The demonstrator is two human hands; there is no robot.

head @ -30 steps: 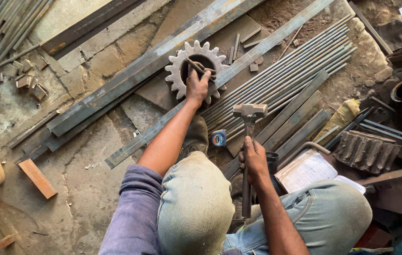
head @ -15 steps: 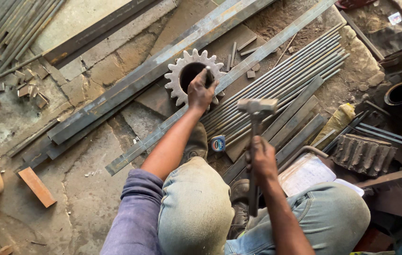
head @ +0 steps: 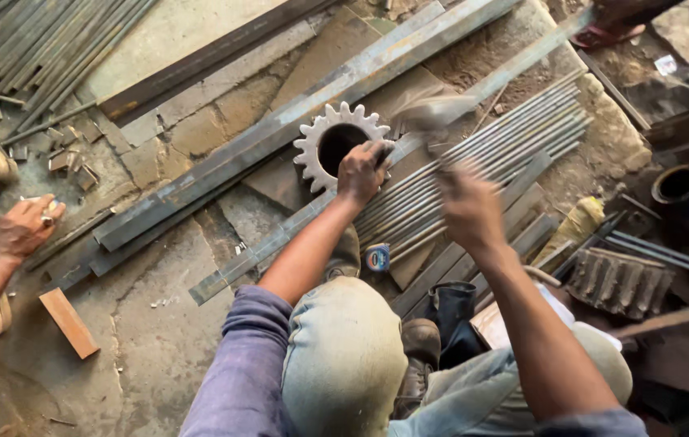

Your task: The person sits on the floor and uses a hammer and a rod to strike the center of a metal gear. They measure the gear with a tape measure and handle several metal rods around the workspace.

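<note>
Cracked stone floor [head: 158, 356], dusty, strewn with steel bars [head: 514, 154], seemingly daylit.

Left hand [head: 361, 171] on toothed gear [head: 322, 139], right hand [head: 467, 206] gripping blurred hammer [head: 429, 113] above steel rods [head: 506, 142].

The hammer [head: 429, 113] is smeared by motion blur, so its head shape cannot be told, and the right hand [head: 467, 206] is blurred too, so its grip cannot be judged. Part of the gear [head: 336, 142] rim is covered by the left hand [head: 361, 171]; whatever is pinched there is hidden. A co-worker's hand [head: 21, 231] is seen, the arm cut off by the left edge. A foot [head: 616, 20] is cut by the top edge.
</note>
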